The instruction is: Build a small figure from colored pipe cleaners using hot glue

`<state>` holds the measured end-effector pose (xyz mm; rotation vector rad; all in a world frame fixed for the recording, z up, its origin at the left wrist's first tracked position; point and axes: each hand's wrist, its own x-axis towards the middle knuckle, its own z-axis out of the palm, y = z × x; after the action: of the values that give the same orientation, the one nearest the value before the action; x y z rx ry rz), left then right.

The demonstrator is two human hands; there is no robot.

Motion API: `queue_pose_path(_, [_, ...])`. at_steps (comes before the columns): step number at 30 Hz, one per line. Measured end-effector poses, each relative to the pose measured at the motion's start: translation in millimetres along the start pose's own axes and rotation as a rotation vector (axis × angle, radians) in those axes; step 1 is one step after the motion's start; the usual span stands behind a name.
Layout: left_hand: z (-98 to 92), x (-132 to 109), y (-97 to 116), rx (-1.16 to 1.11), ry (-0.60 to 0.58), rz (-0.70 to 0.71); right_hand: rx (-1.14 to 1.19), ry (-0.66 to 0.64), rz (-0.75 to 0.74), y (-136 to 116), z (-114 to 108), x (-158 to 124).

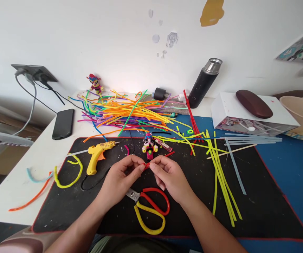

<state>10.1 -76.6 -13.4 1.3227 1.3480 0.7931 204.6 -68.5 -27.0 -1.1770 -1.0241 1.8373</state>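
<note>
Both hands meet over the middle of the black mat (183, 221). A small red piece (146, 166) is pinched between the fingertips of my left hand (125, 177) and my right hand (168, 175). Just beyond the fingertips stands a small colourful figure (149, 147) in pink, white and black. Below the hands lie scissors (151, 211) with one red and one yellow handle, their blades partly hidden under my left hand. To the left is a yellow glue gun (96, 156) with a clear stick in its back.
Orange, yellow and purple pipe cleaners (135, 112) are heaped behind the mat. Yellow-green strips (221, 182) and clear glue sticks (236, 165) lie at right. A black flask (204, 84), a white box (249, 116), a phone (63, 123) and another figure (95, 83) surround the work area.
</note>
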Motion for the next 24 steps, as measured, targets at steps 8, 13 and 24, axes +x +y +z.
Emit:
queue_pose_path(8, [-3.2,0.7,-0.8,-0.047,-0.006,-0.036,0.013,0.013,-0.024,-4.4,1.5,-1.3])
queue_pose_path(13, [-1.8,1.3,-1.2,-0.047,-0.038,-0.038,0.017,-0.013,-0.037,-4.2,1.1,-1.7])
queue_pose_path(24, [-1.4,2.9,1.2,-0.050,-0.045,-0.044,-0.023,-0.002,-0.013,-3.8,1.1,-1.1])
